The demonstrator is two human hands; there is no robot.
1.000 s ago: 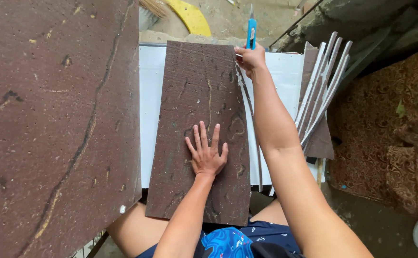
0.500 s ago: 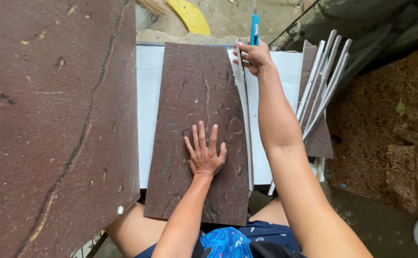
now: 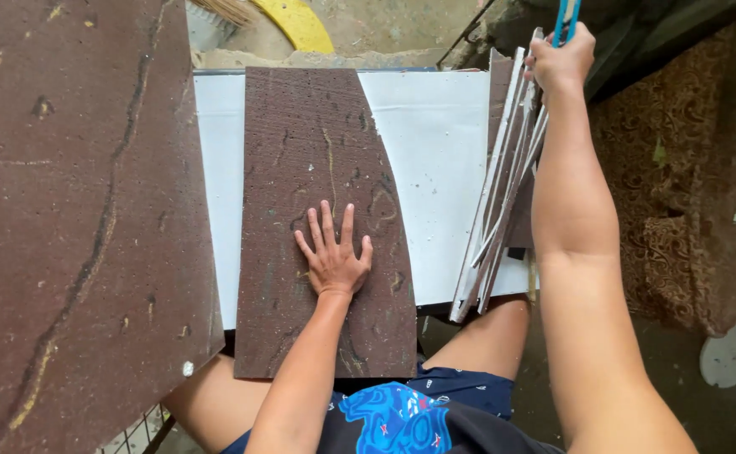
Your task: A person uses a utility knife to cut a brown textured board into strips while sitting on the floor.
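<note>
A brown sheet (image 3: 317, 210) with one curved edge lay flat on a white board (image 3: 444, 176), its near end overhanging above the person's lap. The left hand (image 3: 333, 256) pressed on its middle, fingers spread wide and flat. The sheet looked thin, stiff and light, likely to bend or snap if lifted by one corner; its long edges seemed the safest hold. The right hand (image 3: 560, 59) was raised beyond the board's far right corner, fingers closed around a blue cutter (image 3: 566, 18). Cut strips (image 3: 503, 185) leaned in a bundle along the board's right side. A larger brown panel (image 3: 74, 219) filled the left.
</note>
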